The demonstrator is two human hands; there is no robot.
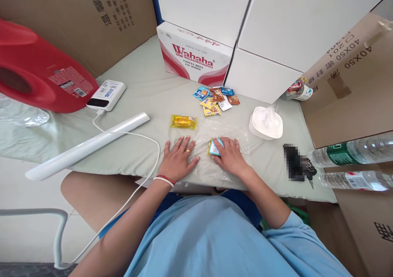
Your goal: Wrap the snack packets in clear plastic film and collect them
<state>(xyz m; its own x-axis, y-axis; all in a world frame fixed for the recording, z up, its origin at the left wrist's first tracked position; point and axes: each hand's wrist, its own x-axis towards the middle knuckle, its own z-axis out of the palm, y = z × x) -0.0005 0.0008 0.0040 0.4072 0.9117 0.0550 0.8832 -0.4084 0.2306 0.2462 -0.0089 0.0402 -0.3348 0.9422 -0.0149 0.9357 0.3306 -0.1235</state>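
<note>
My left hand (pixel 178 160) lies palm down on the cloth-covered table, fingers spread, holding nothing. Just beyond its fingertips is a yellow wrapped snack (pixel 183 122). My right hand (pixel 229 154) is over a small blue and yellow snack packet (pixel 215 146), with the thumb at its near edge and the fingers on its right side. Part of that packet is hidden under the hand. A clear plastic bag (pixel 204 168) is spread flat beneath the packet and the right hand. Farther back, several small snack packets (pixel 217 96) are heaped together in blue, yellow and brown wrappers.
To the right stand a white tub (pixel 265 125) with plastic inside, keys (pixel 310 172) and water bottles (pixel 353 152). A Wahaha carton (pixel 195 55) closes off the back. On the left are a red jug (pixel 46 70), a white device (pixel 107 94), its cable and a long white bar (pixel 89 146).
</note>
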